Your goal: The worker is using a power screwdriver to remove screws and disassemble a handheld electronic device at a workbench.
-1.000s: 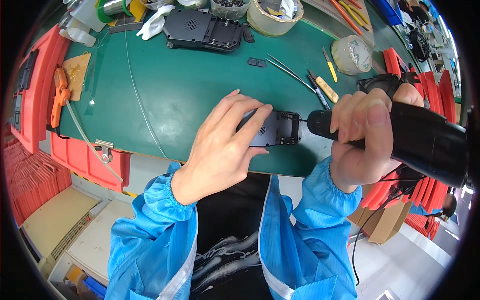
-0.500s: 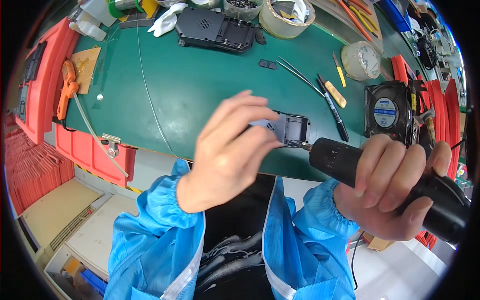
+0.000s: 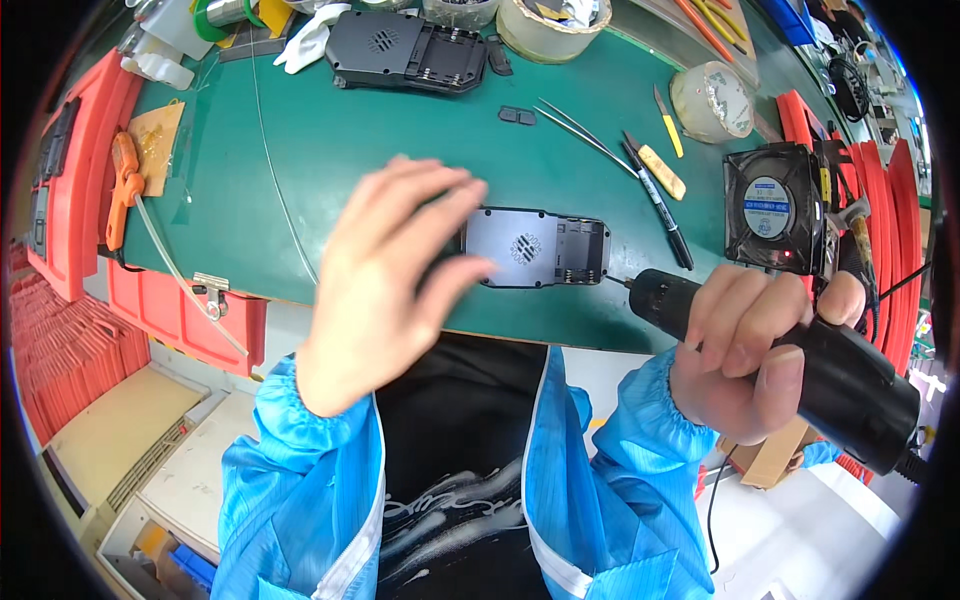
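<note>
My right hand (image 3: 745, 345) is wrapped round a black electric screwdriver (image 3: 665, 302). Its thin bit points left, with the tip close to the right end of a dark grey plastic device housing (image 3: 502, 248); whether they touch is unclear. The housing lies flat near the front edge of the green table, showing a round speaker grille and an open battery compartment with springs. My left hand (image 3: 385, 260) hovers at the housing's left end, slightly blurred, thumb apart from the fingers and nothing between them. It covers part of that end.
Tweezers (image 3: 588, 138), a black marker (image 3: 660, 205) and yellow-handled knives lie right of centre. A second housing (image 3: 405, 52) stands at the back beside tape rolls and tubs. At right is a black fan (image 3: 768, 208); at left, an orange glue gun (image 3: 126, 185).
My left hand has drawn back leftward off the housing and its fingers have spread, uncovering the grille. The housing appears further left in view. My right hand keeps hold of the screwdriver.
</note>
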Action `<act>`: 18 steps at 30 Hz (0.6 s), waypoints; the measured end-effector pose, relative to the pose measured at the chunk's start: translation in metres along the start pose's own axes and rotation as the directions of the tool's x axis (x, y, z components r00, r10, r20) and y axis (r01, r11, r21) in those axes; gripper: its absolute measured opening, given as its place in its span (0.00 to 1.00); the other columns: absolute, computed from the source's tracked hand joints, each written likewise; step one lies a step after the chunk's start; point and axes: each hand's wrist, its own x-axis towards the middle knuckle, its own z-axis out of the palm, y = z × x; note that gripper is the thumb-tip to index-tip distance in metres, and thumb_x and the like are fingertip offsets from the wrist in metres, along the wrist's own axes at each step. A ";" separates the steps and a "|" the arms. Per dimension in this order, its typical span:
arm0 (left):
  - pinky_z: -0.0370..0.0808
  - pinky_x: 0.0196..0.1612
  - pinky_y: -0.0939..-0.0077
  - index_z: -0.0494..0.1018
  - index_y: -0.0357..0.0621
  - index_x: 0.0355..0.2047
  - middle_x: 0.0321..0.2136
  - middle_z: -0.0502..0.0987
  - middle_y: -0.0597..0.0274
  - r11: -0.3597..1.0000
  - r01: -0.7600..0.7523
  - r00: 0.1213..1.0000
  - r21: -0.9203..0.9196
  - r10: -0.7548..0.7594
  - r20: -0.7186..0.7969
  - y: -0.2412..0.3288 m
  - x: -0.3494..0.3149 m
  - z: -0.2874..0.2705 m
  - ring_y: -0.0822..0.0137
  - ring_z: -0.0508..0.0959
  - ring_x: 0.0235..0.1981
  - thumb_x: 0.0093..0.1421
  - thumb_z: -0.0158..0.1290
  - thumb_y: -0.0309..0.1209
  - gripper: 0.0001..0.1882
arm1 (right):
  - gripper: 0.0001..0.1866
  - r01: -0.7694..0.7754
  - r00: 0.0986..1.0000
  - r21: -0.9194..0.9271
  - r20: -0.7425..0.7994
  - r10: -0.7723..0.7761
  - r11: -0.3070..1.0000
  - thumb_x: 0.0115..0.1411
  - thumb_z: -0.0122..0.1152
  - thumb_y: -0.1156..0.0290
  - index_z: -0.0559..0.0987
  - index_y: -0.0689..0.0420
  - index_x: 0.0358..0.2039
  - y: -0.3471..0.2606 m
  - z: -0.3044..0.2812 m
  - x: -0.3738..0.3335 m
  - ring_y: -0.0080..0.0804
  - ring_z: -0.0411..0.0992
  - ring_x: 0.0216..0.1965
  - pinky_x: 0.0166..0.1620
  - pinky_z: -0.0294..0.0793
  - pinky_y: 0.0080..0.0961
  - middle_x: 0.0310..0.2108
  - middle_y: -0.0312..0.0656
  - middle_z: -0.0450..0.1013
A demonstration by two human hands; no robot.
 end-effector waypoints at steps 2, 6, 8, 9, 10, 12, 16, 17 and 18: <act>0.72 0.64 0.52 0.78 0.38 0.54 0.53 0.78 0.51 0.996 -0.021 0.997 -0.082 0.027 0.070 0.014 0.000 0.007 0.46 0.76 0.57 0.46 0.69 0.25 0.31 | 0.20 -0.012 1.000 0.002 -0.009 0.012 1.000 0.64 0.61 0.69 0.60 0.53 0.50 0.002 -0.001 0.002 0.24 0.65 0.17 0.23 0.67 0.24 0.19 0.34 0.65; 0.72 0.64 0.49 0.76 0.36 0.55 0.53 0.76 0.51 0.998 -0.015 0.993 -0.064 0.023 0.118 0.021 -0.001 0.020 0.45 0.75 0.56 0.41 0.71 0.24 0.37 | 0.20 -0.026 0.999 -0.007 -0.026 0.026 1.000 0.64 0.61 0.70 0.60 0.53 0.48 0.002 -0.001 0.003 0.24 0.64 0.17 0.23 0.67 0.24 0.19 0.34 0.65; 0.72 0.64 0.49 0.75 0.35 0.55 0.51 0.75 0.50 0.995 -0.041 0.992 -0.089 0.051 0.116 0.019 -0.003 0.023 0.46 0.74 0.55 0.40 0.71 0.23 0.37 | 0.19 -0.034 0.999 -0.017 -0.032 0.034 0.999 0.64 0.60 0.70 0.59 0.53 0.48 0.002 0.000 0.004 0.24 0.64 0.16 0.23 0.67 0.24 0.19 0.34 0.65; 0.72 0.64 0.49 0.75 0.35 0.55 0.51 0.75 0.50 0.995 -0.040 0.992 -0.091 0.051 0.117 0.018 -0.003 0.023 0.46 0.74 0.55 0.40 0.71 0.23 0.37 | 0.19 -0.024 1.000 -0.013 -0.018 0.023 1.000 0.64 0.60 0.70 0.59 0.53 0.48 0.003 0.000 0.004 0.24 0.64 0.16 0.23 0.67 0.24 0.19 0.34 0.65; 0.72 0.64 0.50 0.75 0.35 0.54 0.51 0.75 0.50 0.994 -0.037 0.992 -0.101 0.048 0.114 0.017 -0.003 0.023 0.46 0.74 0.54 0.40 0.71 0.23 0.37 | 0.19 -0.013 1.000 -0.009 -0.003 0.013 1.000 0.64 0.60 0.70 0.59 0.53 0.48 0.004 0.000 0.005 0.24 0.64 0.16 0.22 0.66 0.24 0.19 0.34 0.65; 0.72 0.64 0.50 0.76 0.35 0.54 0.51 0.75 0.50 0.992 -0.031 0.993 -0.120 0.044 0.110 0.016 -0.002 0.023 0.46 0.75 0.54 0.38 0.72 0.22 0.38 | 0.19 -0.003 1.000 -0.003 0.009 0.003 1.000 0.64 0.60 0.70 0.59 0.54 0.48 0.006 0.000 0.006 0.24 0.64 0.15 0.22 0.66 0.24 0.19 0.34 0.65; 0.73 0.64 0.51 0.76 0.35 0.53 0.50 0.76 0.50 0.994 -0.027 0.995 -0.105 0.037 0.097 0.018 -0.002 0.025 0.46 0.75 0.54 0.38 0.71 0.21 0.37 | 0.20 -0.031 0.998 -0.041 -0.051 0.029 0.999 0.63 0.60 0.70 0.59 0.54 0.48 0.009 0.005 0.006 0.24 0.63 0.15 0.21 0.66 0.25 0.19 0.34 0.65; 0.73 0.64 0.51 0.76 0.35 0.53 0.50 0.76 0.50 0.994 -0.027 0.994 -0.106 0.038 0.098 0.019 -0.002 0.025 0.46 0.75 0.54 0.38 0.71 0.21 0.37 | 0.20 -0.036 0.998 -0.062 -0.050 0.033 0.997 0.63 0.60 0.69 0.59 0.54 0.47 0.010 0.007 0.007 0.24 0.63 0.14 0.21 0.66 0.25 0.18 0.35 0.65; 0.73 0.63 0.51 0.76 0.35 0.53 0.50 0.76 0.50 0.995 -0.015 0.995 -0.103 0.025 0.096 0.020 -0.002 0.026 0.46 0.75 0.53 0.38 0.71 0.21 0.37 | 0.20 -0.041 0.998 -0.083 -0.048 0.037 0.996 0.63 0.60 0.69 0.59 0.54 0.47 0.010 0.009 0.008 0.24 0.63 0.14 0.21 0.66 0.25 0.18 0.35 0.65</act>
